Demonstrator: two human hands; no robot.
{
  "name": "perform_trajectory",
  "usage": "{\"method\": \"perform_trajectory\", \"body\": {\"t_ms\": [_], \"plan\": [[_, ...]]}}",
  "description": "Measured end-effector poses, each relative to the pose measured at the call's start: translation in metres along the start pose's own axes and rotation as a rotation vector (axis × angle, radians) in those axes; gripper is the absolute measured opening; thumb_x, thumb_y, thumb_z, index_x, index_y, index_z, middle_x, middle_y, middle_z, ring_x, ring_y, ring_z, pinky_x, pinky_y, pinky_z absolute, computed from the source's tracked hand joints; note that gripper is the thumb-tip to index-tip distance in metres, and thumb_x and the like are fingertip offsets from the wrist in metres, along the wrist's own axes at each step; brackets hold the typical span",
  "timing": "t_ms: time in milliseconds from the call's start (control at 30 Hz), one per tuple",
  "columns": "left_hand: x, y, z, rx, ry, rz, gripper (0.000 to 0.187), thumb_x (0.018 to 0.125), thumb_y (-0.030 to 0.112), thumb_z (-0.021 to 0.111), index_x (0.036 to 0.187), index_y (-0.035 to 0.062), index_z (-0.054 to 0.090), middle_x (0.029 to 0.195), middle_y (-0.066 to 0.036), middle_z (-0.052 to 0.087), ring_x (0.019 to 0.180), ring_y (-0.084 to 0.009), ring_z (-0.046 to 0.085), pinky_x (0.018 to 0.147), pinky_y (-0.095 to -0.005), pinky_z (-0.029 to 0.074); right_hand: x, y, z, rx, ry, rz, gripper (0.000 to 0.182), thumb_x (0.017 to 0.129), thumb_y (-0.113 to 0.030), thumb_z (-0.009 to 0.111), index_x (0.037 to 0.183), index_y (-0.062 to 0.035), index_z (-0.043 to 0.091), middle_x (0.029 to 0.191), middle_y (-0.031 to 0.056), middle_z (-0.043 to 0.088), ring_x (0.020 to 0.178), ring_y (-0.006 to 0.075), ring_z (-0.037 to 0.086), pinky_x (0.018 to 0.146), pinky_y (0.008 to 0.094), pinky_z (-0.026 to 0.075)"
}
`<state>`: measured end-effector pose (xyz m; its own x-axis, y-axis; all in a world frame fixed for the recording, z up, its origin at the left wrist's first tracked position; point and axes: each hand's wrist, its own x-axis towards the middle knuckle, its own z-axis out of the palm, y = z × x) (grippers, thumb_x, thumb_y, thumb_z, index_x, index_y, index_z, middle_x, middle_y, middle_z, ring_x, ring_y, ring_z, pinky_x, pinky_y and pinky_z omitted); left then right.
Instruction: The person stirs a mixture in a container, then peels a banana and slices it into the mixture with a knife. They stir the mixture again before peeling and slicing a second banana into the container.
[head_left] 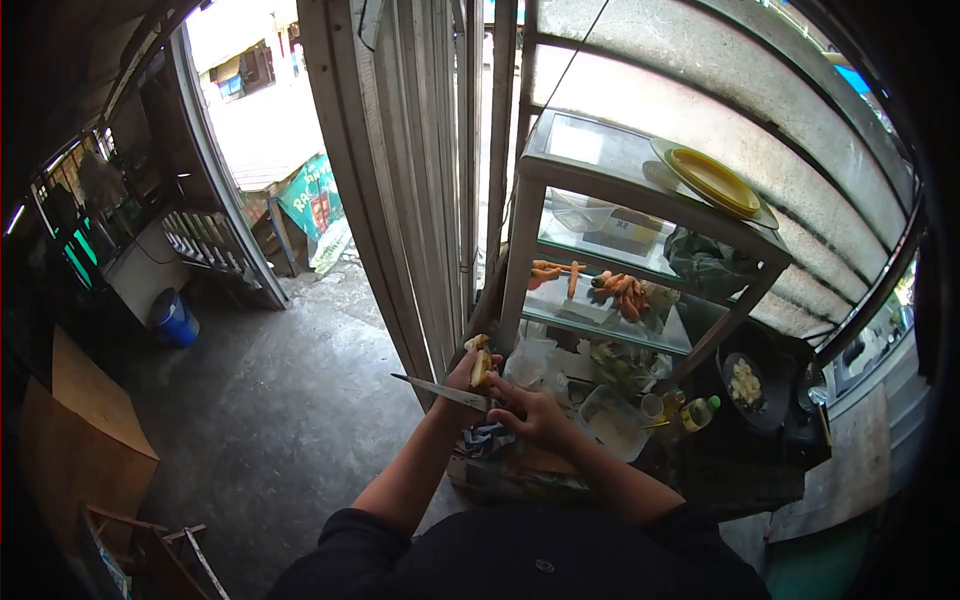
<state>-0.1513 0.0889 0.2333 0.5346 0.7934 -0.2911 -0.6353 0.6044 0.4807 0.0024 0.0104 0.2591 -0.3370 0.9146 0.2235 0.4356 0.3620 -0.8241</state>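
Dark shirt (540, 550) sits nearest; beyond it, mid-scene, the left hand (463, 376) pinches food (481, 372) while the right hand (540, 418) wraps a knife (455, 394) passing over the left wrist. Short strokes, edge turned off that wrist, seem safest. Bench (715, 465) and case (640, 203) crowd the right; floor (270, 400) opens left.

A dark shirt (470, 560) with short sleeves (350, 540) carries a small greyish mark (544, 565) in front.

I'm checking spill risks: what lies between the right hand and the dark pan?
At least a plastic tub, clear cup and green-capped bottle, in the head view.
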Motion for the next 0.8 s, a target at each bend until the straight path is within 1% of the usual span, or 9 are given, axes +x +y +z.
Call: {"method": "perform_trajectory", "body": {"t_ms": [67,133,333,467,567,633,700,767,800], "plan": [[-0.002,-0.001,0.006,0.015,0.051,0.066,0.042,0.101,0.042,0.037,0.107,0.0031,0.052,0.078,-0.003,0.058,0.055,-0.0115,0.057,0.047,-0.0233,0.050,-0.001,0.011,0.003,-0.036,0.071,-0.124,0.063,0.089,-0.033,0.064,0.144,-0.0168,0.038,0.087,0.0132,0.068,0.078,0.0217,0.067,0.074,0.0356,0.050],[-0.002,0.000,0.000,0.062,-0.083,-0.077,0.042,0.099,0.041,0.042,0.108,0.0026,0.055,0.078,-0.003,0.058,0.059,-0.0108,0.058,0.053,-0.0237,0.050,0.000,0.005,-0.002,-0.090,0.066,-0.085,0.061,0.088,-0.035,0.063,0.143,-0.0212,0.040,0.091,0.0169,0.068,0.085,0.0341,0.067,0.075,0.0396,0.051],[0.005,-0.003,-0.003,0.077,-0.122,0.022,0.041,0.098,0.041,0.046,0.108,0.0031,0.056,0.079,-0.003,0.059,0.067,-0.0109,0.059,0.063,-0.0217,0.049,0.001,-0.009,-0.009,-0.270,0.058,-0.063,0.051,0.090,-0.036,0.060,0.138,-0.0228,0.048,0.089,0.0146,0.068,0.079,0.0321,0.067,0.071,0.0403,0.051],[0.004,0.001,-0.006,-0.051,-0.072,-0.073,0.040,0.098,0.041,0.047,0.108,0.0037,0.057,0.080,-0.003,0.060,0.067,-0.0115,0.060,0.062,-0.0235,0.050,0.003,-0.021,-0.012,-0.290,0.089,-0.065,0.047,0.090,-0.037,0.059,0.134,-0.0229,0.052,0.088,0.0133,0.068,0.076,0.0313,0.066,0.068,0.0411,0.051],[0.009,-0.004,-0.027,0.074,-0.304,-0.050,0.039,0.099,0.036,0.046,0.118,0.0018,0.052,0.095,-0.006,0.058,0.080,-0.0128,0.058,0.072,-0.0231,0.050,0.006,-0.021,-0.013,-0.257,0.185,-0.025,0.042,0.091,-0.033,0.059,0.131,-0.0220,0.055,0.088,0.0148,0.068,0.078,0.0297,0.067,0.068,0.0381,0.051],[0.011,-0.002,-0.020,0.414,-0.068,0.265,0.041,0.098,0.039,0.047,0.115,0.0030,0.053,0.090,-0.005,0.059,0.073,-0.0146,0.059,0.066,-0.0261,0.052,0.015,-0.013,-0.016,-0.048,0.212,0.120,0.038,0.092,-0.028,0.058,0.129,-0.0194,0.058,0.088,0.0146,0.069,0.076,0.0215,0.068,0.068,0.0321,0.051],[-0.002,0.005,-0.017,0.420,-0.115,0.206,0.047,0.094,0.047,0.051,0.114,0.0050,0.052,0.088,-0.005,0.059,0.071,-0.0147,0.060,0.059,-0.0269,0.051,0.024,-0.010,-0.015,0.041,0.248,0.097,0.036,0.093,-0.025,0.057,0.129,-0.0171,0.058,0.087,0.0126,0.069,0.075,0.0174,0.066,0.068,0.0297,0.050],[-0.008,0.010,-0.013,0.139,-0.107,-0.056,0.047,0.094,0.054,0.047,0.110,0.0104,0.054,0.084,-0.003,0.058,0.065,-0.0127,0.057,0.050,-0.0228,0.045,0.027,-0.009,-0.016,0.138,0.284,0.094,0.035,0.094,-0.022,0.056,0.128,-0.0148,0.058,0.086,0.0107,0.069,0.074,0.0133,0.063,0.069,0.0273,0.049],[-0.008,0.013,-0.019,0.131,-0.100,-0.059,0.047,0.094,0.054,0.047,0.110,0.0104,0.054,0.084,-0.003,0.058,0.065,-0.0127,0.057,0.050,-0.0228,0.045,0.030,-0.010,-0.019,0.239,0.287,0.144,0.035,0.095,-0.022,0.056,0.128,-0.0129,0.058,0.085,0.0079,0.068,0.073,0.0112,0.060,0.068,0.0263,0.048]]}}
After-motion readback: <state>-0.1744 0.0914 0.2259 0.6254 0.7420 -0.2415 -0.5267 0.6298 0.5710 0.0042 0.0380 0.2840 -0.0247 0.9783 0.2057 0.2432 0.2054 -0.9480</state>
